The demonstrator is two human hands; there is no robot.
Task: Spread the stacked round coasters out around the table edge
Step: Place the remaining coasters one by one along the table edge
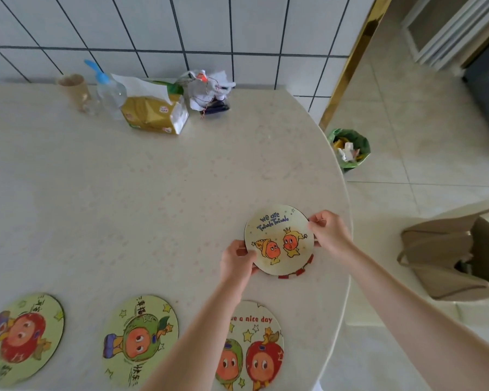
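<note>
Even, soft daylight is seen throughout, brightest on the floor at the right. Only faint shadows are cast beneath the forearms on the table. No harsh glare is present. Wide-angle distortion is evident: the wall tiles and table edge are bowed. Slight softness is noted towards the corners.

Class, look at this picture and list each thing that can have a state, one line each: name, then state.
Top coaster: held at both edges over another coaster.
Lower coaster: mostly covered, red rim showing.
Three coasters: lying flat along the near table edge.
Left hand: gripping the top coaster.
Right hand: gripping the top coaster.
Snack bag: open.
Bottle: upright.
Bin: holding rubbish.
Handbag: open.
</note>
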